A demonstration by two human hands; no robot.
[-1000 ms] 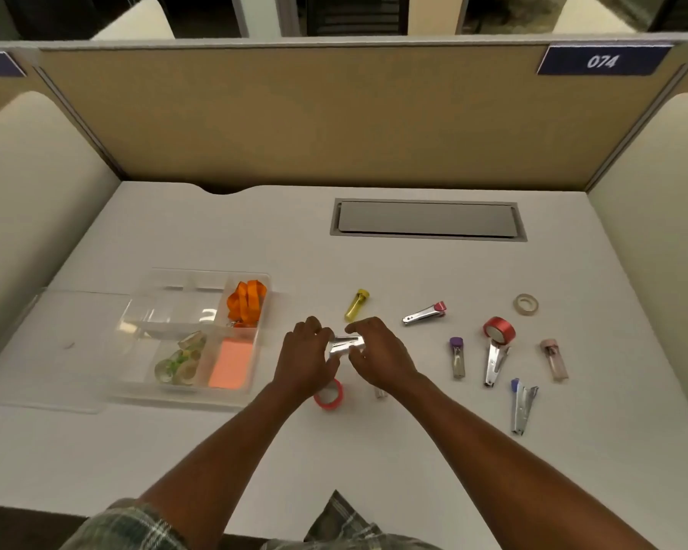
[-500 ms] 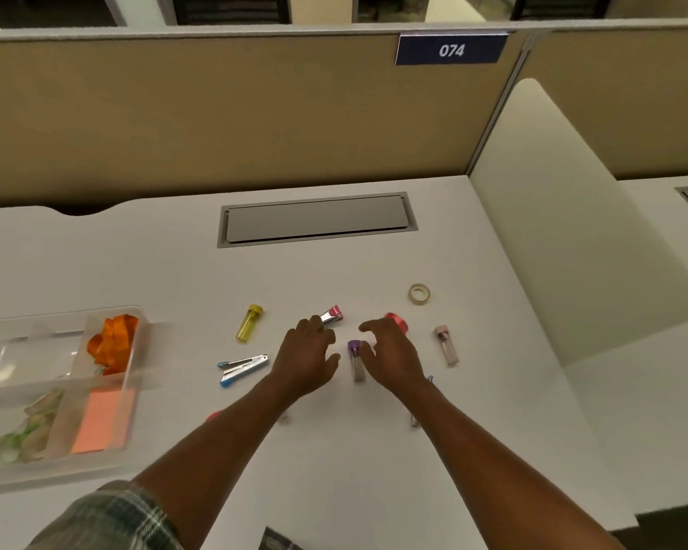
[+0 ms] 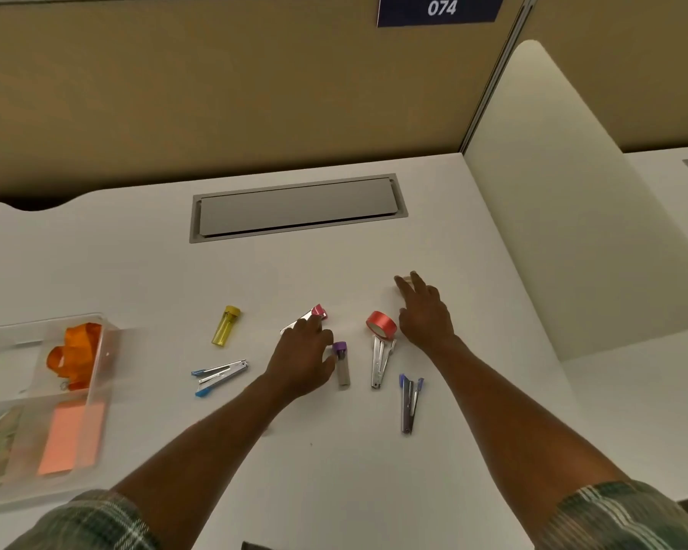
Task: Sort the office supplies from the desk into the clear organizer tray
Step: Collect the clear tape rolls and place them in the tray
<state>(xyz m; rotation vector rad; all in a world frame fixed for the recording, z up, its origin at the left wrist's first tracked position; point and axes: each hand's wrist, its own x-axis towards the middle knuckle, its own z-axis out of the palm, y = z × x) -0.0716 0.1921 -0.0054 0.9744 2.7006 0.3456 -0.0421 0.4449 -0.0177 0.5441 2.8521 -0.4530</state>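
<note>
Hands split apart since half second ago: left hand (image 3: 302, 353) now down on pink stapler (image 3: 308, 318), fingers curling on it, hold not sure. Right hand (image 3: 424, 311) open, reached out to 1 o'clock, tips at small tape ring. Tray (image 3: 106, 351) far off at 9 o'clock. Blue stapler (image 3: 219, 377), yellow tube (image 3: 226, 325), red tape (image 3: 381, 323) still wait on desk (image 3: 136, 271)

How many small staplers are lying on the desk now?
4: blue stapler left, pink stapler under left hand, silver stapler below red tape, purple stapler nearest. Hands may hide others.
</note>
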